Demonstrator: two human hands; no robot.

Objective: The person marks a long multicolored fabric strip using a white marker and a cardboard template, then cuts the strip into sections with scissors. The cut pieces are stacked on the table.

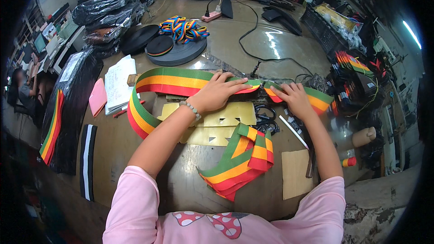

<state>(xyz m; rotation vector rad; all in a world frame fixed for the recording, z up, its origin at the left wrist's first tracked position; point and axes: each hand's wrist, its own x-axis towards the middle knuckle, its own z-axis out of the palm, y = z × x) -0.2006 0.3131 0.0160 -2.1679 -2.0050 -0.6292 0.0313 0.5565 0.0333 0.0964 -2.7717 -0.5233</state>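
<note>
A long green, yellow and red striped webbing strap [174,81] loops at the left. My left hand [219,91], a beaded bracelet on its wrist, lies flat over this strap's right part, fingers stretched toward its pointed end. Across a small gap, my right hand [296,100] grips a separate striped webbing piece [322,101] near its slanted end; the fingertips are partly hidden. A thin dark upright tool [256,68] stands just beyond the gap. Nearer my body lies a folded bunch of striped webbing pieces [242,165], beside yellowish template sheets [212,134] with cut-out notches.
A white pen [294,132] and brown card [296,174] lie right. Black cords [266,115] coil near the sheets. Webbing rolls [181,53], a pink power strip [211,16] and its cable lie beyond. Papers [120,83] and wrapped bundles [74,108] sit left. Other people are in the background.
</note>
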